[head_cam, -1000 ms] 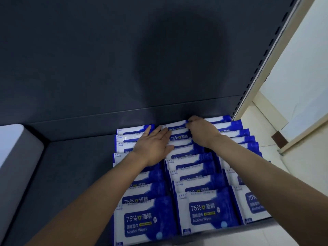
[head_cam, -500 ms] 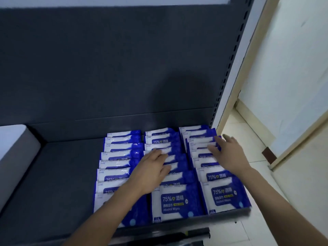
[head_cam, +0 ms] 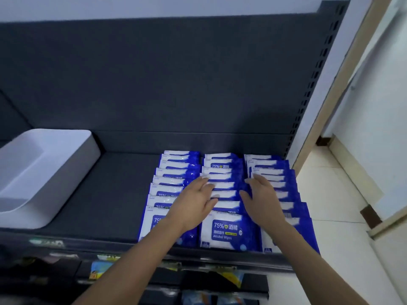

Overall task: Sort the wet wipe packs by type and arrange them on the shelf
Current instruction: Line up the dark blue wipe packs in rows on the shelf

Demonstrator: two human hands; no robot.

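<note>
While the wet wipe packs (head_cam: 226,231) lay in three rows running toward 12 o'clock on the shelf (head_cam: 114,194), the left hand (head_cam: 193,205) and right hand (head_cam: 263,201) rested flat, fingers spread, flanking the middle row, holding nothing.

glossy blue-and-white plastic wipe packs (head_cam: 226,231) lie on a matt dark grey shelf (head_cam: 110,194), beside a smooth white plastic bin (head_cam: 66,164).

We see blue-and-white wet wipe packs (head_cam: 228,233) with white lettering on blue labels and a small yellow strip. The shelf (head_cam: 114,194) and its back panel (head_cam: 176,80) are dark grey. The bin (head_cam: 44,170) is white. The floor tiles (head_cam: 334,194) are cream.
</note>
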